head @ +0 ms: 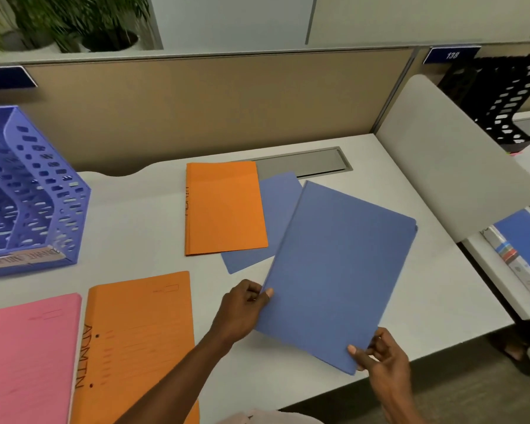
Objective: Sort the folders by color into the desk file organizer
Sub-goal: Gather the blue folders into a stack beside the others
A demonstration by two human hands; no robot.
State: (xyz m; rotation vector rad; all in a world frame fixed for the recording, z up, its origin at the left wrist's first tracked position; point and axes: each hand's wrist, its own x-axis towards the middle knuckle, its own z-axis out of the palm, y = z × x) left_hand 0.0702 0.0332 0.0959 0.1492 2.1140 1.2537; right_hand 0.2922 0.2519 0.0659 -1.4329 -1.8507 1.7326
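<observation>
Both hands hold a blue folder (337, 270) tilted above the desk's right half. My left hand (242, 307) pinches its near-left edge, thumb on top. At the near corner my right hand (380, 359) pinches it too. Under it lies a second blue folder (276, 209), flat and partly covered. An orange folder (224, 208) lies flat behind my left hand. Another orange folder (138, 347), marked ADMIN, and a pink folder (28, 359) lie at the near left. The blue perforated file organizer (28, 191) stands at the far left, its slots showing no folders.
A tan partition wall (211, 108) backs the desk, with a metal cable hatch (303, 162) set in front of it. A grey divider panel (453, 160) bounds the right side. Beyond it stand a black organizer (499, 99) and books (520, 255) on the neighbouring desk.
</observation>
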